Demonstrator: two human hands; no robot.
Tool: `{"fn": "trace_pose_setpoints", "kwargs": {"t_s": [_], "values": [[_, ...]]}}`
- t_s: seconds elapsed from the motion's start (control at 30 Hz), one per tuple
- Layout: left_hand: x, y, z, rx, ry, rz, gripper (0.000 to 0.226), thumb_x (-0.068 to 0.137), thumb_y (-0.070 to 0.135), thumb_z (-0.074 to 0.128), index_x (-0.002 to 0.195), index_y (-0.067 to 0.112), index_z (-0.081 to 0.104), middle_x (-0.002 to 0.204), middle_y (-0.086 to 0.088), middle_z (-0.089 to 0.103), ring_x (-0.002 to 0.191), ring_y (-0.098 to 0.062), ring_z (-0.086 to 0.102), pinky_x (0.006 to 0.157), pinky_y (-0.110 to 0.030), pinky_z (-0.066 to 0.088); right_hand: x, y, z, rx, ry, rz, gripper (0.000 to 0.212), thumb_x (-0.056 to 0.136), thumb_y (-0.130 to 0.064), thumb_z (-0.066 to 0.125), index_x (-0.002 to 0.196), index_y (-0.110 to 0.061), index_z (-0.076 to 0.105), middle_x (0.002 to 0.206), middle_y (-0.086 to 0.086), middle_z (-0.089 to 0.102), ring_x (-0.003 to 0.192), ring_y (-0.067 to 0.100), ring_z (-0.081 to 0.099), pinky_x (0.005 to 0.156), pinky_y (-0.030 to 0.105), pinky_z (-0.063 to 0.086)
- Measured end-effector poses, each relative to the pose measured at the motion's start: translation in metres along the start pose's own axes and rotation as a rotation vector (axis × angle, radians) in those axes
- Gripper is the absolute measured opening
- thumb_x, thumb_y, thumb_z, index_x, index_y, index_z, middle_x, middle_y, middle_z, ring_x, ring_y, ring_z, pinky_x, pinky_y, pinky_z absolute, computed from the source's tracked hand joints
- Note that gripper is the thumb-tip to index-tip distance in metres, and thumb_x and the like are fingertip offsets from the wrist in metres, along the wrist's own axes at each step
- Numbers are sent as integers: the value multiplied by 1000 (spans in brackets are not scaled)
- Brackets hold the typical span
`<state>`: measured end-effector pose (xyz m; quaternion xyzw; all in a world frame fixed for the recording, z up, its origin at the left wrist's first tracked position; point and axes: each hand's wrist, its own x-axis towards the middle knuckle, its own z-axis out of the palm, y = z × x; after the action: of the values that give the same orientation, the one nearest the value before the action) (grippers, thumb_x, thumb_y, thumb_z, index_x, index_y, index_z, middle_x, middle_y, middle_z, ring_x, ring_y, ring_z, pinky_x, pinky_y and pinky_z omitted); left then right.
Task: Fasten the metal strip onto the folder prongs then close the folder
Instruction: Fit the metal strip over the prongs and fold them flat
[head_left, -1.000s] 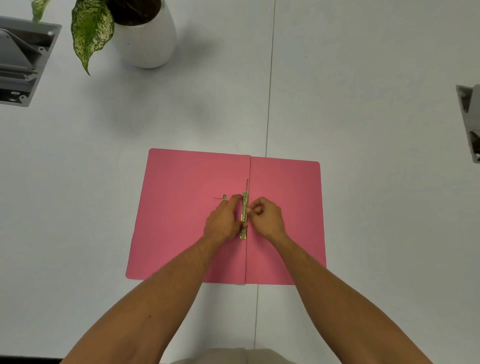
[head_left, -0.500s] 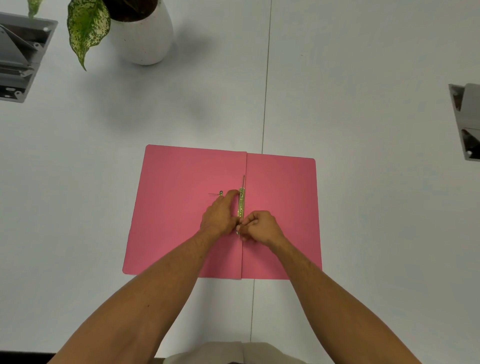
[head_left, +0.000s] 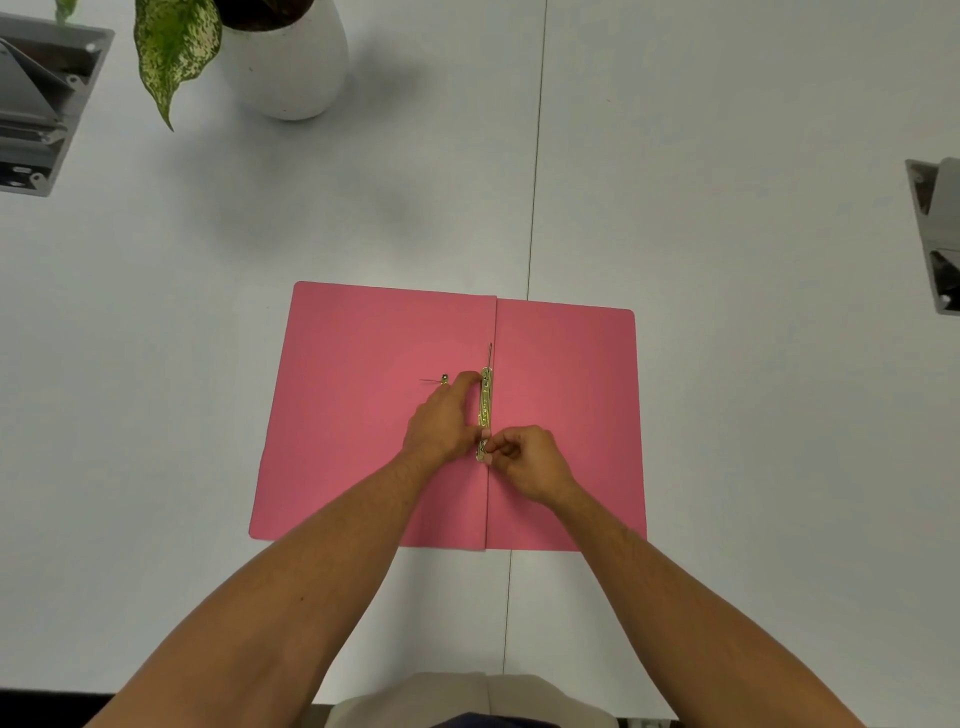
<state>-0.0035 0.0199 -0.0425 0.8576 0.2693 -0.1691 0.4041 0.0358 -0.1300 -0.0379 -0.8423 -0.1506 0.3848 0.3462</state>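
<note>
Pink folder open flat; brass strip along its fold. Your left hand pins the far end, right hand pinches the near end. Slack pressure: strip could lift off the prongs.

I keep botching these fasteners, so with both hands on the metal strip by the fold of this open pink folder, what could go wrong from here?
1. The far prong sticks out straight past the metal strip, apparently not folded down; closing the folder now might leave the strip loose.
2. The right hand pinches the strip's near end where little is visible, so the prong there could miss its hole.
3. A small metal piece lies loose on the left flap and may get shut inside.
</note>
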Motion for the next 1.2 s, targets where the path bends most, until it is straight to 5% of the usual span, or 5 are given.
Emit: {"fn": "trace_pose_setpoints", "kwargs": {"t_s": [0.13,0.4,0.73,1.03,1.2], "values": [[-1,0,0,0,0,-1,78,70,27,81,133,38,37,108,-6,61,89,-30,62,74,-39,51,-4,-1,0,-89,-7,-81,13,82,-6,70,93,-9,76,90,6,77,77,13,68,79,23,52],[-1,1,-1,0,-7,-16,79,69,27,82,133,38,37,107,-8,62,90,-32,63,75,-42,53,-12,-1,6,-416,-2,-294,18,91,-9,55,96,-6,72,90,15,68,82,32,61,71,37,48],[-1,1,1,8,1,-17,81,68,28,83,134,37,37,113,-7,61,91,-30,63,75,-40,51,-17,5,14,-656,-12,-379,31,97,-10,43,122,-2,61,104,19,63,98,34,56,73,42,48],[-1,1,0,8,-8,-20,82,68,29,83,134,38,35,116,-7,60,92,-31,63,80,-45,54,-18,8,22,-300,112,-206,11,90,-8,60,97,-3,67,87,14,70,77,29,62,72,42,53],[0,0,1,21,1,-9,82,68,30,83,133,38,35,117,-7,60,93,-32,63,81,-45,54,-23,9,30,-8,228,-5,18,81,-10,73,90,-16,59,69,-13,59,60,-1,56,57,11,49]]}}
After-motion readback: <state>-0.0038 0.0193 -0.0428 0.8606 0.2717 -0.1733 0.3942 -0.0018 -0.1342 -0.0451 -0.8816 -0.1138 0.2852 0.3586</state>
